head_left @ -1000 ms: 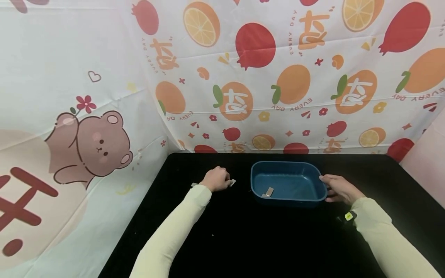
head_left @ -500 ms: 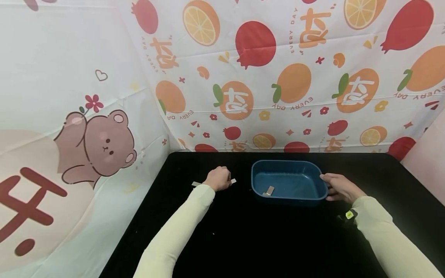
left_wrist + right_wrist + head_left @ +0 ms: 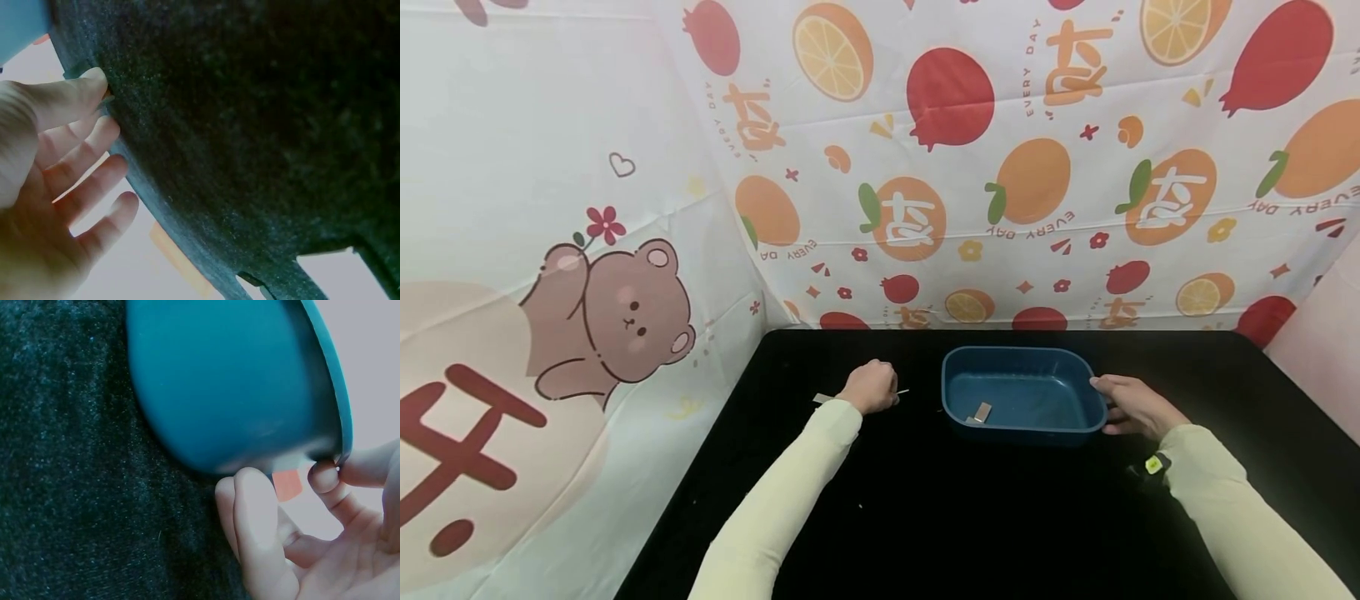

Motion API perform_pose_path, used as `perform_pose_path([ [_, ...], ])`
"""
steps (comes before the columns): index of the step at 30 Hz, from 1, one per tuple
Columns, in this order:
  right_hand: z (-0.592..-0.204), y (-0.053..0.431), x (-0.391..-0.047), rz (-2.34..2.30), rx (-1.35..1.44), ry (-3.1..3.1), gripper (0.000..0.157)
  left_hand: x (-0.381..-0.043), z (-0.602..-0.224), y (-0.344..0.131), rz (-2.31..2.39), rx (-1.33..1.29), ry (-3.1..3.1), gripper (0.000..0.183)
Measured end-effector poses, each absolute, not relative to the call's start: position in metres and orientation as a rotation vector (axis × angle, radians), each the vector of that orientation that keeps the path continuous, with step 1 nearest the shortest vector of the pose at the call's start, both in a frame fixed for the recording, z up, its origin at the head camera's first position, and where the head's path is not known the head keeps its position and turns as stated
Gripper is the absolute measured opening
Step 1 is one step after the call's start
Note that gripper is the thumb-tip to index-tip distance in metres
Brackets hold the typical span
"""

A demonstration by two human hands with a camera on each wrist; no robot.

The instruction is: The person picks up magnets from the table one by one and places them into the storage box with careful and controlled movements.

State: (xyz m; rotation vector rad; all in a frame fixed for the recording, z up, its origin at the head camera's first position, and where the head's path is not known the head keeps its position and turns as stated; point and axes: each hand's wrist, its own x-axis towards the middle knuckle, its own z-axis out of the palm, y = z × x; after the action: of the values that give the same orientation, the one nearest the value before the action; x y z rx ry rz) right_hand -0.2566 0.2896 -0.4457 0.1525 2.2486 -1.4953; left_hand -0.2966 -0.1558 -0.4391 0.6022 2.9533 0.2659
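My left hand (image 3: 870,387) is above the black table, left of the blue basin. Between its thumb and index finger it pinches a small flat piece (image 3: 903,391), seen nearly edge-on in the head view; what kind it is cannot be told. The other fingers (image 3: 94,187) are loosely bent in the left wrist view. My right hand (image 3: 1138,406) holds the right end of the blue basin (image 3: 1022,431), thumb at the rim and fingertips against the outer wall (image 3: 225,412). Inside the basin, near its front left corner, lie small flat metallic-looking pieces (image 3: 982,412).
Another pale flat piece (image 3: 822,398) lies left of my left hand, partly behind the wrist. Two pale pieces, one larger (image 3: 340,275), show low in the left wrist view. A fruit-printed cloth (image 3: 955,208) hangs behind the black table (image 3: 985,525).
The piece in my left hand has turned, from showing its flat face to showing a thin edge. The hand has barely shifted. My right hand stays on the basin, which has not moved.
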Motion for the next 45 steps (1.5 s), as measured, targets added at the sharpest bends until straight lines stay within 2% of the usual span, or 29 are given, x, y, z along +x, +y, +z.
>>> perform_pose_path([
  [17, -0.446, 0.288, -0.254, -1.487, 0.150, 2.257, 0.047, -0.288, -0.441, -0.159, 0.320, 0.606, 2.941, 0.011],
  [45, -0.448, 0.292, -0.252, -1.467, 0.149, 2.261, 0.054, -0.282, -0.438, -0.159, 0.251, 0.691, 3.067, 0.012],
])
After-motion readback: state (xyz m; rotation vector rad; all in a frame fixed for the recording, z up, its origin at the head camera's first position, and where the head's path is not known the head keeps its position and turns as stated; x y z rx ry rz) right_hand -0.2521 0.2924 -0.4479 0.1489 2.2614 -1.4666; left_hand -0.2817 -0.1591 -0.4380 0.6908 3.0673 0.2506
